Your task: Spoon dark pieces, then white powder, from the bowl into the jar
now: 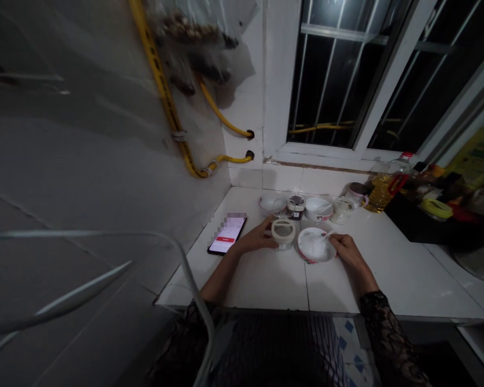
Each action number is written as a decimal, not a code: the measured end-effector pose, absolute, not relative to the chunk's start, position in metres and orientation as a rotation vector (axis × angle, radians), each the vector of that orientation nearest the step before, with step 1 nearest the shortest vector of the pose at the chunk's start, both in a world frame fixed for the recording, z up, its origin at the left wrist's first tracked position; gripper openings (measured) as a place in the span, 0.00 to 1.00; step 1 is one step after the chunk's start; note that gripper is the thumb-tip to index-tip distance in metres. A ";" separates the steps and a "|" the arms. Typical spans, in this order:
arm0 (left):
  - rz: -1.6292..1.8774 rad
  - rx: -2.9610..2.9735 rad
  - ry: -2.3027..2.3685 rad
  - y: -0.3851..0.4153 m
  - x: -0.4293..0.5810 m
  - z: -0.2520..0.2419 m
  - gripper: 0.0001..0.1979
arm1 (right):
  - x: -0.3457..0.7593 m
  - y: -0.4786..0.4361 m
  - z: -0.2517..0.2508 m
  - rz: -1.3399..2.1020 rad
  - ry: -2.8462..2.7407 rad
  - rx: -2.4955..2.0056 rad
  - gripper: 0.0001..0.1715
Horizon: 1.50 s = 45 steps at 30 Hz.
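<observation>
My left hand [260, 236] is curled around the side of a small clear jar [283, 235] with a cream-rimmed lid, which stands on the white tiled counter [266, 285]. Just right of it is a patterned bowl [312, 260] with white, grainy powder [315, 247] in it. My right hand [347, 249] pinches the handle of a white spoon [326, 235] at the bowl's right rim; the spoon's tip reaches toward the powder. Left of my left hand lies a phone [228, 235] with its screen lit.
Behind stand a white bowl [271, 205], a dark-filled jar [296, 206], another bowl with a spoon [318, 209] and a pale jar [342, 210]. An oil bottle [381, 191] and a black box [407, 221] are at right. Yellow pipe [161, 88] runs down the left wall.
</observation>
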<state>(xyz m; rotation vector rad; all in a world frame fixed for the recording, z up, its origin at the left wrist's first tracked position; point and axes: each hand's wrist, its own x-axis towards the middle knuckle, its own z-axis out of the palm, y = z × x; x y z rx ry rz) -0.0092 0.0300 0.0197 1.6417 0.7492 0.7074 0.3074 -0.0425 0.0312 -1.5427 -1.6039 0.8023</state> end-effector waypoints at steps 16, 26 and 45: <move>0.703 1.717 0.724 0.040 0.011 0.016 0.56 | 0.327 -0.015 0.024 0.889 -1.486 -1.489 0.18; 0.686 1.715 0.725 0.034 0.004 0.016 0.55 | 0.317 -0.018 0.020 0.972 -1.460 -1.416 0.19; 0.715 1.701 0.665 0.037 -0.007 0.004 0.50 | 0.324 -0.020 0.017 0.814 -1.226 -1.338 0.19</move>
